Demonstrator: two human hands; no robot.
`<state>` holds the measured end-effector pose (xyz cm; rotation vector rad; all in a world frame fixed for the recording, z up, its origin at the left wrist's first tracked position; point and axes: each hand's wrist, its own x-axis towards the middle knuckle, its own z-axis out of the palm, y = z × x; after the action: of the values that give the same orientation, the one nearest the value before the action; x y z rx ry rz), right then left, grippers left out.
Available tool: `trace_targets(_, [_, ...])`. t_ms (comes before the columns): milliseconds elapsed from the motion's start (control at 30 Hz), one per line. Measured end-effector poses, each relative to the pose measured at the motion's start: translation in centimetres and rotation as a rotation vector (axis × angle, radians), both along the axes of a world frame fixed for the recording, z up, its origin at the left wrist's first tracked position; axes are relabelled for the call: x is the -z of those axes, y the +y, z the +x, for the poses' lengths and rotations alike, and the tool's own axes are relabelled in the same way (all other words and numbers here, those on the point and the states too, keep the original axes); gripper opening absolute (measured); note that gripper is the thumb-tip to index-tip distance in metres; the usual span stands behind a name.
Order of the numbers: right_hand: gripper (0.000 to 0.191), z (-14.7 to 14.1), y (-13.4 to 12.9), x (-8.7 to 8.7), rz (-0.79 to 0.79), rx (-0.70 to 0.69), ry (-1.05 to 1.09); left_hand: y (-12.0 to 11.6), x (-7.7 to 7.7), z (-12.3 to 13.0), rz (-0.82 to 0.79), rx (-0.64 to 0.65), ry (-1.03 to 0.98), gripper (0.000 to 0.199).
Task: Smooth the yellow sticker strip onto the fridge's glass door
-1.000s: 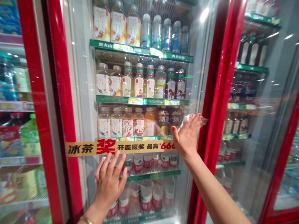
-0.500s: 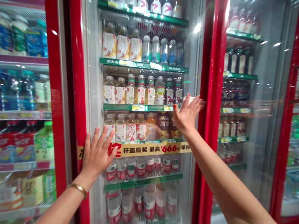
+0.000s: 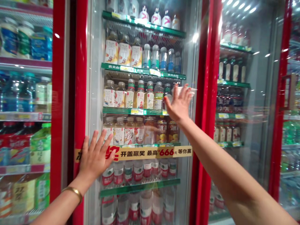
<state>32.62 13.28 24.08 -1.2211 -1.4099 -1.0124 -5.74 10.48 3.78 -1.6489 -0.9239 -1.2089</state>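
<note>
Two hands of mine up on show, one left hand and one right hand, with a single gold bangle across the pair. One white wipe, one tan banner! Into the middle fridge: three white bottles with pink marks, and a shelf below them, three big tea bottles plus five slim bottles, making eight! Next row, seven bottled drinks that I can count, the last partly behind my right hand. Under those, four pale-label bottles, two dark iced-tea bottles, and I make it five green shelf edges here.
</note>
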Motion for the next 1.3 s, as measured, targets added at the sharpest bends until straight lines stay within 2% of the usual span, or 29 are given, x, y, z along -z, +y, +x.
trace_targets(33, [0.092,-1.8,-0.1,1.4,0.012,-0.062,-0.153,0.0,0.0,0.0,-0.005,0.000,0.000,0.088])
trace_targets(100, [0.093,-4.4,-0.6,5.4,-0.018,-0.208,-0.610,0.0,0.0,-0.1,-0.006,0.006,0.003,0.087])
trace_targets(167, [0.088,-4.1,-1.1,8.1,-0.089,-0.287,-0.920,0.1,0.0,-0.1,0.005,0.011,0.005,0.086])
trace_targets(200, [0.087,-2.8,-1.3,8.2,-0.113,-0.283,-0.932,0.1,0.0,-0.1,0.011,0.009,0.006,0.086])
trace_targets(233, [0.086,-1.1,-1.4,7.4,-0.117,-0.252,-0.838,0.2,0.1,-0.1,0.016,0.004,0.007,0.086])
trace_targets(267, [0.087,0.8,-1.4,5.8,-0.108,-0.203,-0.655,0.2,0.1,0.0,0.019,-0.003,0.008,0.087])
trace_targets(333, [0.095,3.6,-0.9,1.3,-0.058,-0.106,-0.178,0.2,0.2,0.0,0.020,-0.016,0.012,0.088])
trace_targets(400, [0.105,3.5,0.0,-2.5,-0.014,-0.065,0.149,0.2,0.2,0.1,0.020,-0.025,0.011,0.089])
trace_targets(433, [0.107,2.2,0.3,-3.3,0.004,-0.070,0.199,0.1,0.1,0.1,0.021,-0.027,0.010,0.090])
trace_targets(467, [0.107,0.3,0.4,-3.0,0.019,-0.092,0.156,-0.1,0.0,0.1,0.025,-0.027,0.007,0.090])
trace_targets(500, [0.106,-2.0,0.4,-1.9,0.031,-0.130,0.033,-0.3,-0.2,0.1,0.032,-0.027,0.002,0.090])
trace_targets(567, [0.107,-6.1,0.1,2.0,0.030,-0.239,-0.405,-0.6,-0.6,0.1,0.058,-0.029,-0.009,0.089])
trace_targets(633, [0.101,-8.0,-0.4,5.6,-0.020,-0.345,-0.893,-0.7,-1.1,0.2,0.088,-0.032,-0.017,0.088])
trace_targets(667, [0.098,-7.7,-0.5,6.3,-0.039,-0.366,-1.034,-0.7,-1.3,0.4,0.097,-0.034,-0.012,0.087])
trace_targets(700, [0.096,-6.8,-0.6,6.0,-0.047,-0.359,-1.069,-0.6,-1.5,0.5,0.100,-0.036,0.003,0.087])
trace_targets(733, [0.095,-5.4,-0.5,4.6,-0.039,-0.327,-0.994,-0.4,-1.6,0.6,0.096,-0.039,0.022,0.087])
trace_targets(767, [0.095,-3.8,-0.3,2.3,-0.017,-0.276,-0.823,-0.2,-1.7,0.8,0.088,-0.043,0.040,0.087])
trace_targets(833, [0.097,-1.5,0.4,-3.7,0.037,-0.160,-0.349,0.1,-1.6,1.0,0.070,-0.056,0.058,0.088])
trace_targets(900, [0.101,-1.8,1.3,-8.8,0.082,-0.109,0.033,0.3,-1.6,1.1,0.061,-0.063,0.048,0.088])
trace_targets(933, [0.102,-3.0,1.7,-10.1,0.112,-0.116,0.127,0.3,-1.5,1.1,0.061,-0.064,0.043,0.087])
trace_targets(967, [0.101,-4.9,2.0,-10.4,0.143,-0.146,0.134,0.3,-1.5,1.1,0.061,-0.064,0.042,0.087])
trace_targets(1000, [0.099,-7.1,2.1,-9.7,0.171,-0.190,0.054,0.3,-1.4,1.0,0.061,-0.064,0.044,0.087])
trace_targets(1033, [0.095,-9.4,2.0,-8.2,0.194,-0.242,-0.105,0.3,-1.4,1.0,0.059,-0.066,0.047,0.087])
trace_targets(1100, [0.090,-12.8,1.6,-4.3,0.158,-0.308,-0.564,0.3,-1.3,0.9,0.060,-0.067,0.053,0.088])
trace_targets(1133, [0.088,-13.6,1.3,-2.7,0.124,-0.327,-0.771,0.4,-1.3,0.8,0.063,-0.066,0.055,0.088])
trace_targets(1167, [0.087,-13.5,1.1,-1.8,0.090,-0.335,-0.922,0.4,-1.3,0.9,0.068,-0.062,0.054,0.088])
trace_targets(1200, [0.087,-12.8,0.8,-1.7,0.063,-0.332,-0.988,0.4,-1.3,0.9,0.074,-0.056,0.053,0.089])
trace_targets(1233, [0.088,-11.6,0.6,-2.7,0.049,-0.319,-0.958,0.4,-1.2,1.0,0.082,-0.051,0.050,0.089])
trace_targets(1300, [0.094,-8.9,0.4,-6.6,0.056,-0.264,-0.652,0.4,-1.2,1.1,0.099,-0.045,0.047,0.089])
